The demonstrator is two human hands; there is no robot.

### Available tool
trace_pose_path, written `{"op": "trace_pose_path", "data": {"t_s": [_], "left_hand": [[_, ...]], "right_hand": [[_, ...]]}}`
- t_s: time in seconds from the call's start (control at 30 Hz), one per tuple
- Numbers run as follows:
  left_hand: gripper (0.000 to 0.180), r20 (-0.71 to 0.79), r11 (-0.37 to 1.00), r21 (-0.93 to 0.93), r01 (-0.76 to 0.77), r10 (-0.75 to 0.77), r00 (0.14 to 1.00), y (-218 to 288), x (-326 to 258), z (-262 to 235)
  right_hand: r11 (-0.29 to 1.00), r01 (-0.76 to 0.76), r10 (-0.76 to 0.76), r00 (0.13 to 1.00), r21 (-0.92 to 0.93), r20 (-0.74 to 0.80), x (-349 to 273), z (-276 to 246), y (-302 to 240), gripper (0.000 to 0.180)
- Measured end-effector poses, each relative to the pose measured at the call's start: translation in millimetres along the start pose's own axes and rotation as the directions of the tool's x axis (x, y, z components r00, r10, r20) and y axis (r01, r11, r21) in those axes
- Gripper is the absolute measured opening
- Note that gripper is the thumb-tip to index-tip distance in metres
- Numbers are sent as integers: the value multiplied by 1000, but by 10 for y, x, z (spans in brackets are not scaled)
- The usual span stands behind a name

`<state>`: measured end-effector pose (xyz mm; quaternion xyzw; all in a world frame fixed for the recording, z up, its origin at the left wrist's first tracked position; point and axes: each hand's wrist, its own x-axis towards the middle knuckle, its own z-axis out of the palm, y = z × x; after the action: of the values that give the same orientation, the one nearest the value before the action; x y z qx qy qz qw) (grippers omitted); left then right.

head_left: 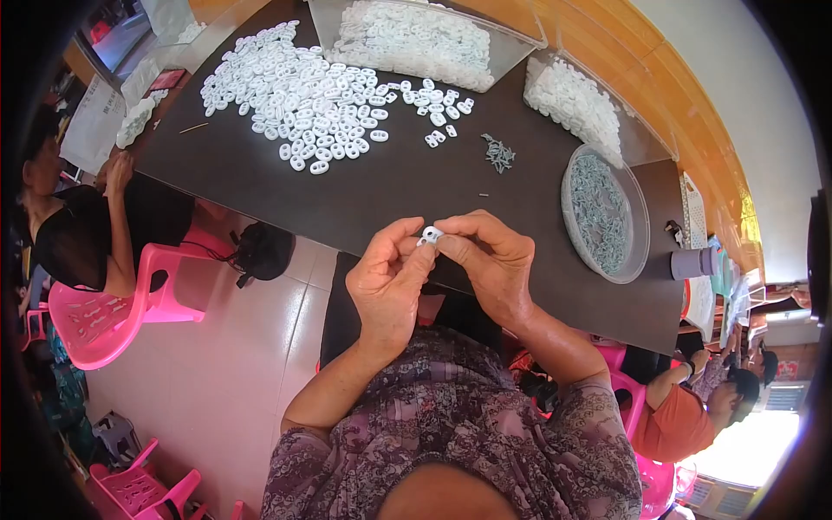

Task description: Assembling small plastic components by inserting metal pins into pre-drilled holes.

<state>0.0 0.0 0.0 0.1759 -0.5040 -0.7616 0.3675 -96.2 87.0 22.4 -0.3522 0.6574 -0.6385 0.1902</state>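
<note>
Above the near edge of the dark table, both hands meet at a small white plastic piece with holes (pixel 430 234). My left hand (pixel 383 284) is closed, pinching it from the left between thumb and fingers. From the other side, my right hand (pixel 492 262) grips the same piece, its thumb and forefinger covering part of it. Past the hands lie a big heap of white oval two-holed pieces (pixel 316 102) and a few smaller white pieces (pixel 436 137). A little pile of grey screws (pixel 497 153) sits beyond my right hand, with one loose screw (pixel 484 195) nearer.
A round clear tub (pixel 638 260) of grey screws stands on the right. Clear bins of white parts (pixel 416 43) line the table's back. A lilac container (pixel 693 263) is at the right edge. People sit left and right, near pink chairs (pixel 104 321).
</note>
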Motion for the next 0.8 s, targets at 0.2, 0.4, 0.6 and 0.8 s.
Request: {"op": "trace_pose_path", "data": {"t_s": [0.2,0.4,0.6,0.8], "left_hand": [[23,-21,998,19,56,-56,998,7,7,1],[20,-19,993,-77,84,-86,996,-5,49,-24],[18,-27,973,-161,164,-170,985,58,62,5],[18,-24,979,-146,143,-148,989,51,47,13]], "right_hand": [[992,49,-49,999,-116,1,-4,-2,25,14],[967,145,-134,989,-211,67,22,4,-65,25],[858,345,-334,938,-382,96,56,-4,-68,29],[823,400,-407,911,-403,72,39,-19,1,31]]}}
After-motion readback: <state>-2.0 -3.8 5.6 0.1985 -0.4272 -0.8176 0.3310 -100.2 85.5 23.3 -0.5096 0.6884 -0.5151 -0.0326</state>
